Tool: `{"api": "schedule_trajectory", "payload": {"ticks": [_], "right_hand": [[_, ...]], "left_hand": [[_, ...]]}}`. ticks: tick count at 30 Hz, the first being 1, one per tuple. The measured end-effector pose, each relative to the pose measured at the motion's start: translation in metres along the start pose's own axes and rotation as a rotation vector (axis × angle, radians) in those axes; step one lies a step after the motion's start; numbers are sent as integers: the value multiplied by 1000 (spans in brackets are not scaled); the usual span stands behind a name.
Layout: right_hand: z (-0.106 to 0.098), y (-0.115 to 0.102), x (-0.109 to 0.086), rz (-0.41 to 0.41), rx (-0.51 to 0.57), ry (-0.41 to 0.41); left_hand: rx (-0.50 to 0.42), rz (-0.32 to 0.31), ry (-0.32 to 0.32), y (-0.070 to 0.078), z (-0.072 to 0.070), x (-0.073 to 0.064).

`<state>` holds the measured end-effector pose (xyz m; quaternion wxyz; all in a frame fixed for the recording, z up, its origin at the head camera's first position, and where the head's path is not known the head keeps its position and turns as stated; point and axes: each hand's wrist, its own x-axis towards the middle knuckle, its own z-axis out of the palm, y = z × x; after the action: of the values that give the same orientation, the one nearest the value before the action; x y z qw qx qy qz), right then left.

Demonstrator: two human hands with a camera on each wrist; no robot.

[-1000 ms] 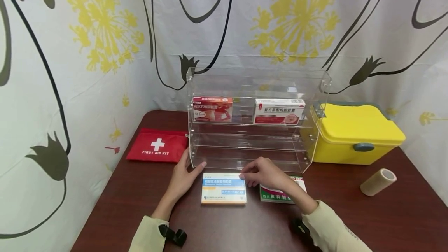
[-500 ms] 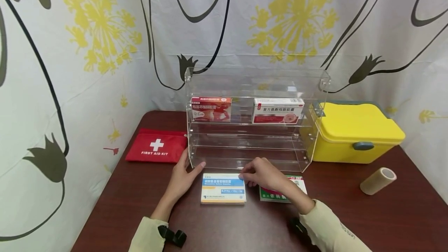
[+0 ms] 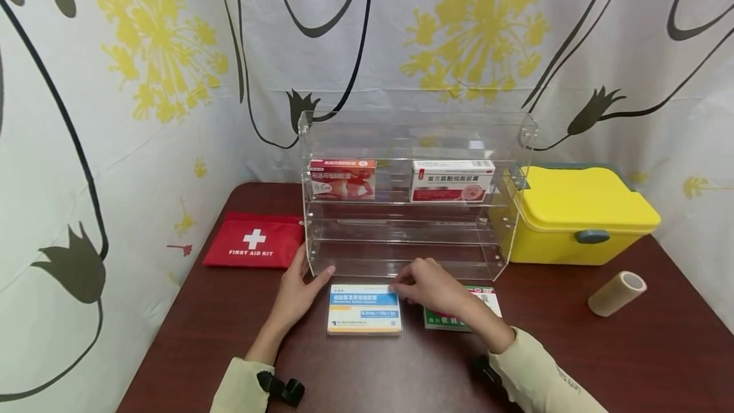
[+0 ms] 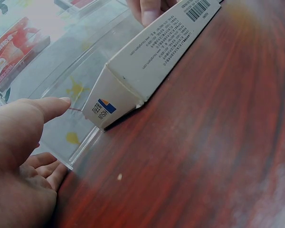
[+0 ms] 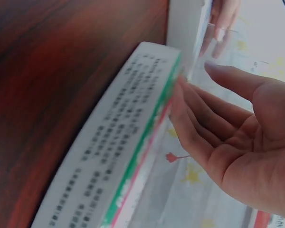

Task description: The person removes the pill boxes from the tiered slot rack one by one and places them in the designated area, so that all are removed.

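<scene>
Flat on the table lies a blue-and-white medicine box point(image 3: 364, 312); its end flap and text side show in the left wrist view. My right hand point(image 3: 431, 287) pinches its back right corner, thumb over the corner and fingertips at its right end. My left hand point(image 3: 295, 295) touches the lower left corner of a clear acrylic rack point(image 3: 404, 252), fingers along the outer side, thumb stretched out in front. Partly under my right forearm is a green-and-white medicine box point(image 3: 450, 320), its text side close up in the right wrist view point(image 5: 109, 128).
On the rack's upper shelf stand a red medicine box point(image 3: 343, 182) and a white-and-red medicine box point(image 3: 452, 182). A red first aid pouch point(image 3: 252, 244) lies left of the rack. To the right are a yellow lidded case point(image 3: 585, 215) and a beige roll point(image 3: 613, 296).
The head view has shifted slightly, so everything sits a little further left in it. Both hands and the boxes hold the same places on the table.
</scene>
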<state>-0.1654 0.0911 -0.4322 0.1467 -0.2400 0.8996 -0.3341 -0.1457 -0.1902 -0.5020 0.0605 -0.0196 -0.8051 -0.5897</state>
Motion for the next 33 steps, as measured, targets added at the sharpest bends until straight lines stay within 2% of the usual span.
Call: {"api": "schedule_trajectory", "payload": {"ticks": [5, 10, 18, 21, 24, 31, 33], "right_hand": [[-6, -6, -14, -73, -93, 136], [-23, -8, -34, -117, -72, 242], [-61, 0, -57, -128, -88, 375], [-77, 4, -63, -123, -128, 415], [-92, 6, -65, -126, -169, 443], [-132, 4, -65, -179, -230, 505], [-143, 3, -64, -197, -260, 544]], "left_hand": [[4, -10, -4, 1, 1, -1], [10, -30, -10, 4, 2, -1], [23, -34, -24, 40, -3, -12], [17, -26, -32, 44, -4, -13], [15, -22, -28, 41, -5, -13], [18, -22, -13, 1, -1, -2], [19, -7, -10, -3, 0, -1]]}}
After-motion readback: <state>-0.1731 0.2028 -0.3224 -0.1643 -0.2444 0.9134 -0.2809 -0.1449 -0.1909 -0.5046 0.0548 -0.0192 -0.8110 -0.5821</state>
